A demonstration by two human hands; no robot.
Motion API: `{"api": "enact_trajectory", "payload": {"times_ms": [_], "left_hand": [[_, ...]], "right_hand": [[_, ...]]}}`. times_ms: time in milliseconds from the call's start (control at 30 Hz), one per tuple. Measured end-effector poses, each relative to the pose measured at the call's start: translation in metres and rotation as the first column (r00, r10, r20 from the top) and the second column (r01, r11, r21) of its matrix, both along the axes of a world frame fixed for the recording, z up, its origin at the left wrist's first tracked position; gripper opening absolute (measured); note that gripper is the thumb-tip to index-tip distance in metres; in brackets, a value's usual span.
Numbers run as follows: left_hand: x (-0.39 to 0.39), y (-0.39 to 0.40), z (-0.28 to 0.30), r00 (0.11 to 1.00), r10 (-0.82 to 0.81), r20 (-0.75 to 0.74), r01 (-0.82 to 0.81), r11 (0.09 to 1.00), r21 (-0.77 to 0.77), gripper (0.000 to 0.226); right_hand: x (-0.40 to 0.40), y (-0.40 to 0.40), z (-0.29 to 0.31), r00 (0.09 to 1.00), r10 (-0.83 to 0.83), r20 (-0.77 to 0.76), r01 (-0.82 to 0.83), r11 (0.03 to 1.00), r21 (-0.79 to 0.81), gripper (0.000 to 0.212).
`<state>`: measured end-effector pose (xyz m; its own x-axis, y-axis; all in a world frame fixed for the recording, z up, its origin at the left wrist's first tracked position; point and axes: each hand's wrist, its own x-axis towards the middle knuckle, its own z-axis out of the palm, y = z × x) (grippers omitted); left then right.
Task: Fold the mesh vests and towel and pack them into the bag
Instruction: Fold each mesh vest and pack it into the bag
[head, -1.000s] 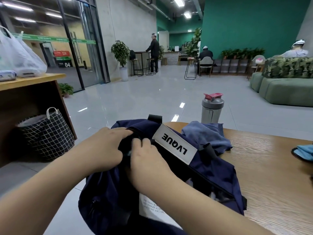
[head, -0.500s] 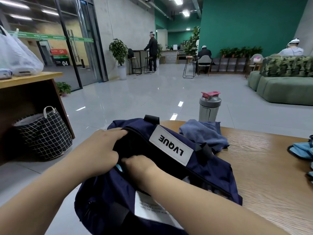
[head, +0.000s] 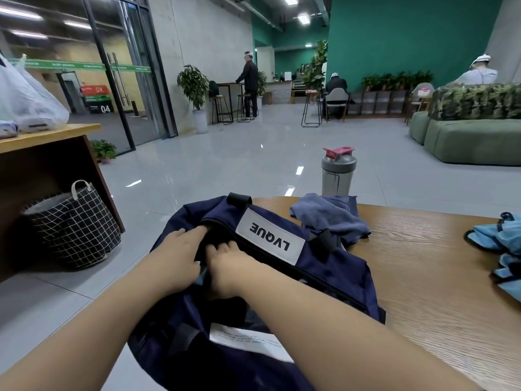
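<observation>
bright ceiling strip lights (head: pixel 304 18), floor (head: pixel 253 165) glare, bowed wide-angle edges.

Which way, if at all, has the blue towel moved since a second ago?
No. The towel still lies crumpled at the table's far edge, right in front of the shaker bottle and against the bag.

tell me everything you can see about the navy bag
The navy bag is soft, woven-looking fabric, slumped on the near-left corner of the wooden table and overhanging its edge. It bears a white LVQUE patch, black strap loops, a dark zip line and a white printed label. Its opening gapes; the left hand and right hand are at it. The blue towel lies against its far side.
</observation>
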<state>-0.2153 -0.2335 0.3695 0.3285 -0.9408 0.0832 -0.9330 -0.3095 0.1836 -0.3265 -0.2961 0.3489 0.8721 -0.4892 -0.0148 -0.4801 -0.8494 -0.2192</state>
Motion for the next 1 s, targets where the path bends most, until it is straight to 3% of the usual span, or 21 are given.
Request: {"api": "enact_trajectory", "payload": {"times_ms": [133,200,233,300,367,433,533,633,767,900,1000], "left_hand": [[0.007,0.002,-0.005,0.999,0.023,0.026,-0.025,0.998,0.061,0.054],[0.002,0.004,-0.002,0.985,0.047,0.167,-0.068,0.991,0.119,0.058],[-0.007,0.005,0.001,0.962,0.065,0.264,-0.093,0.991,0.097,0.057],[-0.033,0.01,0.004,0.936,0.124,0.33,-0.09,0.989,-0.117,0.044],[-0.065,0.015,-0.001,0.974,0.145,0.174,-0.051,0.889,-0.455,0.028],[-0.096,0.011,-0.014,0.999,0.043,0.033,-0.012,0.76,-0.649,0.025],[-0.146,-0.006,-0.036,0.991,-0.117,-0.068,0.022,0.638,-0.77,0.029],[-0.201,-0.028,-0.057,0.949,-0.271,-0.16,0.027,0.577,-0.816,0.037],[-0.27,-0.059,-0.074,0.897,-0.379,-0.226,0.07,0.628,-0.775,0.054],[-0.309,-0.091,-0.082,0.901,-0.376,-0.215,0.17,0.765,-0.621,0.062],[-0.33,-0.105,-0.094,0.89,-0.268,-0.368,0.098,0.902,-0.421,0.067]], "right_hand": [[-0.004,0.001,-0.003,0.998,0.052,0.046,-0.052,0.999,-0.007,0.086],[-0.016,-0.001,-0.011,0.985,0.112,0.129,-0.106,0.993,-0.049,0.089],[-0.025,-0.002,-0.015,0.972,0.143,0.185,-0.133,0.989,-0.066,0.087],[-0.047,-0.005,-0.024,0.926,0.188,0.328,-0.171,0.982,-0.08,0.077],[-0.073,-0.006,-0.031,0.859,0.202,0.471,-0.174,0.979,-0.103,0.061],[-0.104,-0.007,-0.042,0.77,0.209,0.603,-0.128,0.976,-0.174,0.046],[-0.153,-0.013,-0.064,0.632,0.131,0.764,0.052,0.976,-0.209,0.031],[-0.201,-0.016,-0.084,0.502,-0.052,0.863,0.277,0.955,-0.104,0.029],[-0.269,-0.024,-0.106,0.467,-0.178,0.866,0.505,0.858,-0.095,0.03],[-0.336,-0.034,-0.112,0.402,-0.354,0.844,0.705,0.708,-0.039,0.032],[-0.377,-0.04,-0.113,0.289,-0.459,0.84,0.812,0.582,0.038,0.034]]}}
